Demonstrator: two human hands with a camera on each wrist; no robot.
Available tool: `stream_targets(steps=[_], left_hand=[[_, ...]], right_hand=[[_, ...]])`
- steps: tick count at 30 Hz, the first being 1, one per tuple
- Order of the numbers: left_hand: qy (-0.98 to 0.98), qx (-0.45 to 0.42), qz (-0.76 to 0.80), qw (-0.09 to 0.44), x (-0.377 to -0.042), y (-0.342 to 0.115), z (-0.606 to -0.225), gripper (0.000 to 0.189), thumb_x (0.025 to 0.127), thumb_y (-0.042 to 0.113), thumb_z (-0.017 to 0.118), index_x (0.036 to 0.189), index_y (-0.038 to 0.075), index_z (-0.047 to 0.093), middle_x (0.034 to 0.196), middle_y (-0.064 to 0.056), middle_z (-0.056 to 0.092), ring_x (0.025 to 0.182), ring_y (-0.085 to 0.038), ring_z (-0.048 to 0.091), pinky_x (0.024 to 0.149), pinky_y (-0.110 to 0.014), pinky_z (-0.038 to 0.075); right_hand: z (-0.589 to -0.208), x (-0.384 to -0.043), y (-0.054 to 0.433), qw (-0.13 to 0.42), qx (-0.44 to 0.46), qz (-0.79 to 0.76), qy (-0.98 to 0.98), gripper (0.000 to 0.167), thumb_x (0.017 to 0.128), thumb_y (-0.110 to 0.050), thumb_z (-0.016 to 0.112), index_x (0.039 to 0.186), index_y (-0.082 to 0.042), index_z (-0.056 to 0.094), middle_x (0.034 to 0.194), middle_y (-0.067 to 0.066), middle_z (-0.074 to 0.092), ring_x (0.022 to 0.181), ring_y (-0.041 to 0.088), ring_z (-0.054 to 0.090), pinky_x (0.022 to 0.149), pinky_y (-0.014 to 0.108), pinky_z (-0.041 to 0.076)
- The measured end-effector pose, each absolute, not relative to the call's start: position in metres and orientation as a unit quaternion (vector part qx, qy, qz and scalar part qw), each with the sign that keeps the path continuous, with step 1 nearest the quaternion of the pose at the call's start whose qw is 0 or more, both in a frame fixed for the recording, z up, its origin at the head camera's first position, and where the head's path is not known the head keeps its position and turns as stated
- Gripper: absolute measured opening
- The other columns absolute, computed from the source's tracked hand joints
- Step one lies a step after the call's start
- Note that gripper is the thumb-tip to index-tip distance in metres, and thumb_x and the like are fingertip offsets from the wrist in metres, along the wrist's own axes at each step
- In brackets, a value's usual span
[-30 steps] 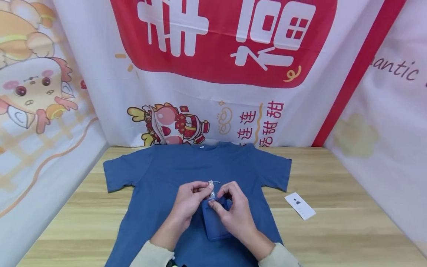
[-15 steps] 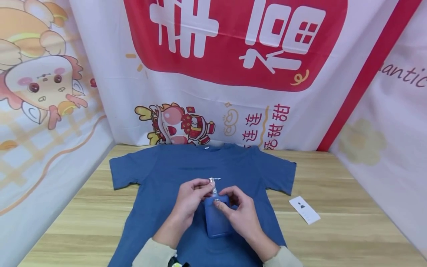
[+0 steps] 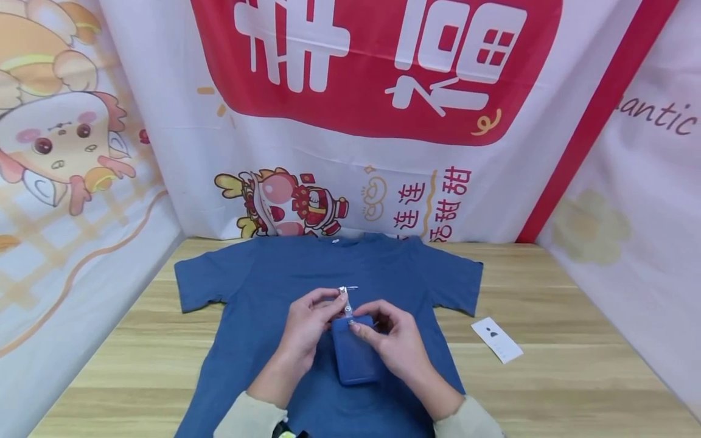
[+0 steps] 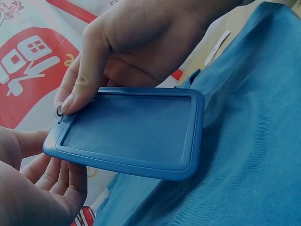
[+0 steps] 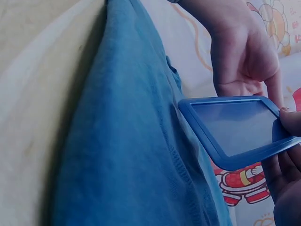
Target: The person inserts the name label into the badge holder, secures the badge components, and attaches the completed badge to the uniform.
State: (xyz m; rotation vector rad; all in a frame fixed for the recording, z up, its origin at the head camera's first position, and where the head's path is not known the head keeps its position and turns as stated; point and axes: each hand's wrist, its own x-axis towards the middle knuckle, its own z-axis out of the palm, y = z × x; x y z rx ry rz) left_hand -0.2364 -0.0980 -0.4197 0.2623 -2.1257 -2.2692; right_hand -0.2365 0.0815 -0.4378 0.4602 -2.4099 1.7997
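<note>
In the head view my left hand [image 3: 306, 319] pinches the clear strap [image 3: 347, 302] between thumb and fingers, just below its metal clip [image 3: 345, 289]. The strap runs to the top of a blue badge holder [image 3: 353, 359]. My right hand [image 3: 397, 337] grips the holder's top edge, its thumb on the front beside the strap's snap. In the left wrist view the holder [image 4: 131, 127] shows a clear window in a raised blue frame. The right wrist view shows the holder [image 5: 225, 136] tilted, raised above a blue T-shirt [image 5: 127, 122]. My left fingers behind it are partly hidden.
The T-shirt [image 3: 306, 267] lies spread on a wooden table [image 3: 547, 389], sleeves out to both sides. A white card [image 3: 497, 339] with a dark person icon lies on the wood right of the shirt. Printed fabric [image 3: 306, 146] hangs at the back and sides.
The holder has risen slightly and turned to face the head camera more squarely. Both hands keep hold, and the right thumb stays near the snap. The head view has shifted a little.
</note>
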Motion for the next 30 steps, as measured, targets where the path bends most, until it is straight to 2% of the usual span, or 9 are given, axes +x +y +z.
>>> stream_targets(steps=[7, 14, 20, 23, 28, 30], left_hand=[[-0.685, 0.091, -0.723, 0.011, -0.235, -0.099, -0.418, 0.034, 0.102, 0.032, 0.077, 0.125, 0.007, 0.076, 0.101, -0.003, 0.083, 0.088, -0.012, 0.071, 0.081, -0.030, 0.054], [-0.689, 0.091, -0.719, 0.015, -0.235, -0.096, -0.417, 0.031, 0.101, 0.030, 0.079, 0.124, 0.008, 0.077, 0.096, 0.000, 0.081, 0.086, -0.013, 0.070, 0.080, -0.030, 0.053], [-0.671, 0.104, -0.734, 0.024, -0.238, -0.098, -0.422, 0.032, 0.101, 0.022, 0.079, 0.128, 0.005, 0.076, 0.095, -0.002, 0.080, 0.080, -0.011, 0.072, 0.077, -0.027, 0.059], [-0.674, 0.119, -0.729, 0.021, -0.239, -0.099, -0.426, 0.033, 0.100, 0.023, 0.079, 0.128, 0.004, 0.076, 0.101, -0.004, 0.081, 0.080, -0.012, 0.073, 0.075, -0.027, 0.060], [-0.703, 0.123, -0.700, -0.017, -0.239, -0.100, -0.430, 0.031, 0.098, 0.028, 0.081, 0.121, 0.006, 0.080, 0.122, -0.009, 0.077, 0.092, -0.014, 0.072, 0.082, -0.032, 0.061], [-0.705, 0.119, -0.699, -0.026, -0.238, -0.100, -0.431, 0.030, 0.098, 0.027, 0.081, 0.119, 0.005, 0.080, 0.126, -0.011, 0.076, 0.093, -0.014, 0.072, 0.083, -0.033, 0.062]], right_hand=[[-0.437, -0.237, 0.083, 0.030, 0.149, 0.594, -0.790, 0.014, 0.092, -0.016, 0.087, 0.104, -0.022, 0.083, 0.090, 0.004, 0.068, 0.077, 0.014, 0.057, 0.065, 0.023, 0.045], [-0.438, -0.239, 0.085, 0.012, 0.137, 0.610, -0.781, 0.013, 0.093, -0.017, 0.086, 0.106, -0.020, 0.084, 0.101, 0.004, 0.075, 0.083, 0.015, 0.059, 0.067, 0.022, 0.045], [-0.437, -0.239, 0.086, -0.011, 0.138, 0.617, -0.775, 0.011, 0.094, -0.018, 0.084, 0.106, -0.020, 0.085, 0.104, 0.003, 0.076, 0.086, 0.017, 0.062, 0.070, 0.024, 0.049], [-0.435, -0.238, 0.086, -0.016, 0.144, 0.618, -0.773, 0.011, 0.094, -0.018, 0.084, 0.105, -0.021, 0.085, 0.102, 0.003, 0.076, 0.084, 0.017, 0.063, 0.069, 0.024, 0.050], [-0.433, -0.238, 0.087, 0.002, 0.135, 0.628, -0.767, 0.012, 0.093, -0.016, 0.085, 0.104, -0.021, 0.085, 0.103, 0.002, 0.078, 0.084, 0.017, 0.063, 0.071, 0.025, 0.051], [-0.432, -0.239, 0.088, 0.009, 0.128, 0.632, -0.764, 0.012, 0.093, -0.015, 0.085, 0.103, -0.022, 0.085, 0.103, 0.001, 0.079, 0.085, 0.018, 0.064, 0.071, 0.025, 0.052]])
